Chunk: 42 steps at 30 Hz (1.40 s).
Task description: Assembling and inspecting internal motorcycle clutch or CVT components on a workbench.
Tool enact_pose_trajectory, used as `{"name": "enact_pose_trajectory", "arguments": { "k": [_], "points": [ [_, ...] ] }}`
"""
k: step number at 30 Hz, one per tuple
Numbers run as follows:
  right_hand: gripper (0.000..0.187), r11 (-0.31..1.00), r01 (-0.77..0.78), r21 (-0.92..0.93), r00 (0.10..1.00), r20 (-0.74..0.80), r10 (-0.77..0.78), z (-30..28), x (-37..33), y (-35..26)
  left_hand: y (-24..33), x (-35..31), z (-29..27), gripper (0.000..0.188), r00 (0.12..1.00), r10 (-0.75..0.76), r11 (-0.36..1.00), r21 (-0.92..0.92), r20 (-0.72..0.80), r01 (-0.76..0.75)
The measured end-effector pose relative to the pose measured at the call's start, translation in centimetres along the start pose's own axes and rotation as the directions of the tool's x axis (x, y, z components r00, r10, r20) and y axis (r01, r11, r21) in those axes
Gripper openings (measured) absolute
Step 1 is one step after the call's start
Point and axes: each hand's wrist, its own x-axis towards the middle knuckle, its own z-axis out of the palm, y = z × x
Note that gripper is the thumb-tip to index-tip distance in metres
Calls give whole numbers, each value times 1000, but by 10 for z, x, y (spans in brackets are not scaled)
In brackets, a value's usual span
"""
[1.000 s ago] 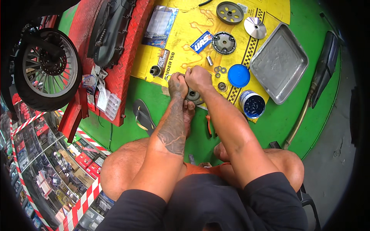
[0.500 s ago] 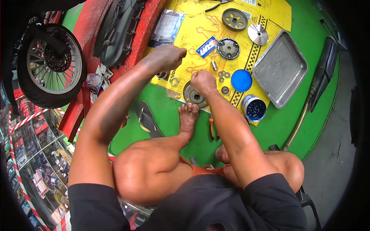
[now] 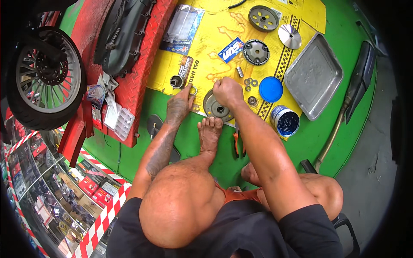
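My left hand [image 3: 178, 107] reaches over the near left edge of a yellow printed sheet, its fingers stretched out beside a ring-shaped metal nut [image 3: 194, 90]. A dark, stubby cylindrical metal part [image 3: 177, 81] stands just beyond those fingertips. My right hand [image 3: 228, 93] is closed in a fist above a round grey metal plate [image 3: 211, 106] with a central hub. What the fist holds, if anything, is hidden. The toes of my bare foot [image 3: 209, 129] rest against the plate's near edge. A short metal sleeve [image 3: 240, 72] and several small rollers [image 3: 248, 83] lie beyond the right hand.
Farther back are a toothed round metal part [image 3: 257, 52], a slotted drum [image 3: 263, 18] and a shiny disc [image 3: 289, 37]. A blue lid [image 3: 271, 89], an open grease tub [image 3: 285, 121] and a metal tray [image 3: 292, 77] stand right. Orange-handled pliers [image 3: 236, 144] lie near my foot.
My left hand has come down and back toward me, from a raised fist to stretched fingers by the ring nut. My right fist has stayed over the round plate. The view has shifted slightly.
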Motion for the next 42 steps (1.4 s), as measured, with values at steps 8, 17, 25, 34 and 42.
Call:
{"name": "enact_pose_trajectory", "arguments": {
  "k": [8, 17, 25, 34, 42],
  "points": [
    [47, 1000, -9, -19, 1000, -12, 9, -3, 1, 12, 67, -15, -40, 41, 998, 14, 981, -193, 64, -1],
    [47, 999, -26, -21, 1000, -1, 26, -1, 1, 6, 91, -27, -18, 44, 944, 327, 921, -209, -41, -328],
    [46, 999, -36, 2, 999, 17, 36, -3, 2, 8, 92, -27, -10, 43, 954, 287, 923, -240, -84, -299],
    [48, 999, -52, -1, 998, 19, 52, -5, 0, 4, 90, -28, -8, 42, 956, 271, 921, -259, -107, -291],
    [48, 998, -57, -23, 998, 39, 58, -7, 1, 4, 91, -27, -7, 42, 953, 280, 919, -254, -115, -301]
  ]
}}
